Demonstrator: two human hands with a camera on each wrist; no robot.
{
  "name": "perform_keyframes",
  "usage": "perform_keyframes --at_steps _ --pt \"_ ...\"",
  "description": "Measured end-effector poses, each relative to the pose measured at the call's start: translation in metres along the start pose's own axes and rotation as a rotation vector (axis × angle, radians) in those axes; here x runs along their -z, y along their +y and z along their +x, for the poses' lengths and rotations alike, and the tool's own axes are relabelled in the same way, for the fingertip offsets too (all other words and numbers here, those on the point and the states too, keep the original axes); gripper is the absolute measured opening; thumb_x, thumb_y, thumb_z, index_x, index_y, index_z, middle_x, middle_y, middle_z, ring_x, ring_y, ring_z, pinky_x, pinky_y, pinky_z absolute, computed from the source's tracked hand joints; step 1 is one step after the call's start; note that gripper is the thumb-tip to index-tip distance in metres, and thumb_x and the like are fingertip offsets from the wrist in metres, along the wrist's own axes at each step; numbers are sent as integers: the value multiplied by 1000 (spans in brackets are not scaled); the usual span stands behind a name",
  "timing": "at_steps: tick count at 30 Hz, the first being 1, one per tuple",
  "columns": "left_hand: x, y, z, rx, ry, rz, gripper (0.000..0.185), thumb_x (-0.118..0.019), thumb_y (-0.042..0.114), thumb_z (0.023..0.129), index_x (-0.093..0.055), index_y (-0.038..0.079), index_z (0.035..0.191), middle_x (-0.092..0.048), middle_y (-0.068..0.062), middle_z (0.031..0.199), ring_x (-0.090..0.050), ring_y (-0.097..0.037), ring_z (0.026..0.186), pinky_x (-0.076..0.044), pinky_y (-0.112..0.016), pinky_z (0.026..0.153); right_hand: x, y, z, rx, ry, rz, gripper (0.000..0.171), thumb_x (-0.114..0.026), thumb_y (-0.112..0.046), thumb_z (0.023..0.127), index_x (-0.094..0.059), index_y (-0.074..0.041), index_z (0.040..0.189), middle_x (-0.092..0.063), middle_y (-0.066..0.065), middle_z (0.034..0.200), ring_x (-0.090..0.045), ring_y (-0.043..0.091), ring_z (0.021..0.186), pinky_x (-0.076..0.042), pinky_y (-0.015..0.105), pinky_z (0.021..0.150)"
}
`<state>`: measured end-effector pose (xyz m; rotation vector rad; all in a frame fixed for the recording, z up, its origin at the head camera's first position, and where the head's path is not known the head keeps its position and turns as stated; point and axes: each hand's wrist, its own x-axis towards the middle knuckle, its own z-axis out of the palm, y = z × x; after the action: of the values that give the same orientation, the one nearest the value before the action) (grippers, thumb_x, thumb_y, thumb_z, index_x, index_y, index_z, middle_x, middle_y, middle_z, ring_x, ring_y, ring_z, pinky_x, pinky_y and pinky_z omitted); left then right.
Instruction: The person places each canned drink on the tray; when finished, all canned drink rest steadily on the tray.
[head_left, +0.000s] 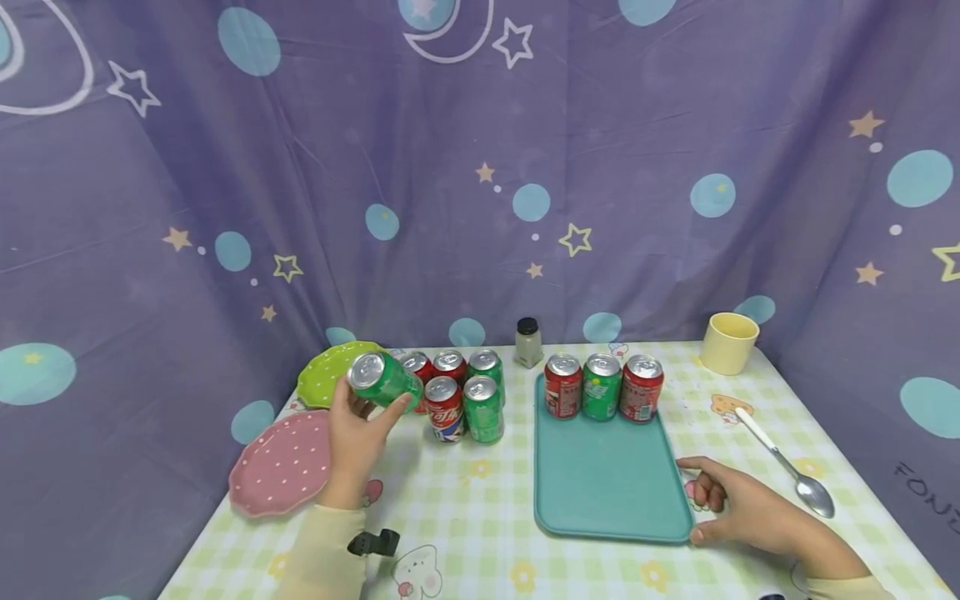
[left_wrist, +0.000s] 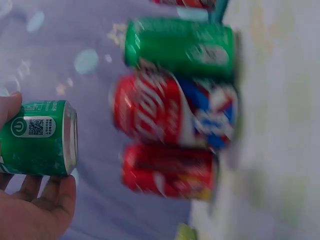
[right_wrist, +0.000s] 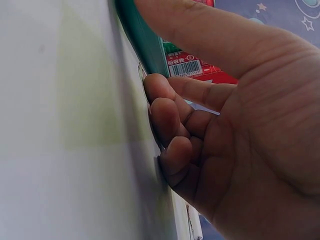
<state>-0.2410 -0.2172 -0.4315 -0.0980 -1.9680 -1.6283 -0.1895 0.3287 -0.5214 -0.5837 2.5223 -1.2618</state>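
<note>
My left hand grips a green soda can, tilted and raised off the table at the left. The left wrist view shows fingers and thumb round that can. Just right of it, several red and green cans stand together, among them a front red can and a front green can. My right hand rests beside the teal tray, thumb and index finger at its right edge, the other fingers loosely bent. Along the tray's far end stand a green can between two red cans.
A pink dotted plate and a green plate lie at the left. Behind the cans stands a black-capped shaker. A yellow cup stands far right, with a white-handled spoon nearer. Purple curtains enclose the checked table.
</note>
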Motion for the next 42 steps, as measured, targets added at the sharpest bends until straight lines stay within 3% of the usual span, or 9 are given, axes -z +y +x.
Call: perform_keyframes --at_steps 6,11,17,24,33,37,42 --pt "-24 24 -8 -131 -106 -32 74 -91 4 80 -55 12 144 -65 -2 132 -64 -20 117 -51 -29 98 -1 -2 0 6 4 -2 101 -96 -29 75 -41 5 153 -57 9 102 -54 13 83 -49 27 69" --pt "-59 36 -17 -172 -232 -37 72 -94 11 79 -57 16 140 -65 -2 129 -65 -22 112 -58 -34 91 -1 -3 0 4 3 4 101 -96 -29 75 -41 5 152 -57 9 102 -54 13 84 -49 28 69" --pt "-107 37 -26 -117 -347 4 72 -97 23 77 -59 23 138 -66 2 127 -65 -20 115 -57 -47 95 -1 -3 0 -4 2 13 101 -96 -28 75 -40 5 153 -56 9 102 -54 13 84 -48 27 69" --pt "-154 30 -37 -21 -469 18 72 -97 26 77 -59 22 138 -66 2 122 -64 -21 114 -56 -42 97 -2 0 0 3 15 -8 100 -96 -30 74 -42 5 152 -57 8 101 -54 12 84 -49 27 70" --pt "-201 18 -56 96 -587 98 76 -94 34 81 -55 25 146 -65 8 126 -63 -13 113 -57 -39 95 -1 -1 -1 2 12 1 100 -96 -30 75 -43 5 151 -57 8 101 -54 13 84 -49 27 69" --pt "-218 14 -64 113 -610 136 77 -94 37 80 -55 27 146 -65 12 123 -64 -10 107 -56 -35 90 -1 -3 -1 1 12 -8 100 -96 -30 74 -43 5 151 -57 8 101 -54 13 84 -49 27 69" --pt "-240 10 -76 92 -626 197 76 -95 40 78 -57 28 143 -65 13 124 -63 -9 110 -55 -35 92 -1 -6 -1 -10 16 -15 101 -97 -30 74 -43 6 151 -57 8 101 -54 13 84 -48 27 69"
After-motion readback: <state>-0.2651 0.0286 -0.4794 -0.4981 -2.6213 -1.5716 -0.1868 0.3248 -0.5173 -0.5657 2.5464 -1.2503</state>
